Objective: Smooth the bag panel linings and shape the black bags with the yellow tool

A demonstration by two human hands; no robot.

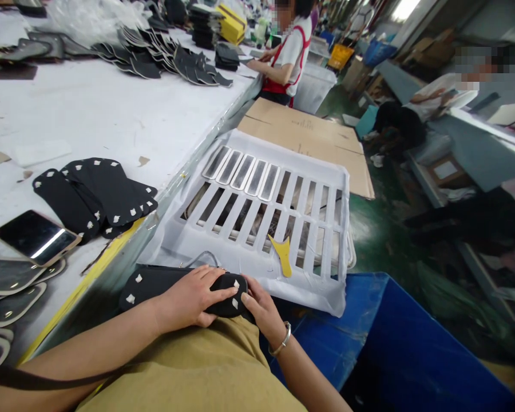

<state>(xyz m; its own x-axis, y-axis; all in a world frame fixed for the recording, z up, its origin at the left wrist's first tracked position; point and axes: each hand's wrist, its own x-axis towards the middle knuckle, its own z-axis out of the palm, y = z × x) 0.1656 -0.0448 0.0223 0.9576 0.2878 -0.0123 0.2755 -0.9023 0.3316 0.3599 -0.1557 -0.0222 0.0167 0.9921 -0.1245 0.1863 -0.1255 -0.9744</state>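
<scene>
A long black padded piece (171, 284) with small white tabs near its ends lies across my lap, at the near edge of a slotted grey-white tray. My left hand (197, 294) rests on top of it, fingers spread toward the tabs at its right end. At that same end, my right hand (261, 303) grips the edge, with the fingers partly hidden behind it. A thin wire-like loop shows just behind the piece. Several silver-framed strips (240, 171) fill slots in the tray's upper left, and a yellow forked tool (282, 256) lies on its front part.
Similar black pieces (98, 191) and a phone (36, 237) lie on the white table (90, 109) at left, near curved dark parts. A blue bin (335, 326) stands at lower right. Cardboard (309, 134) lies beyond the tray (249, 266). Two people sit or stand farther back.
</scene>
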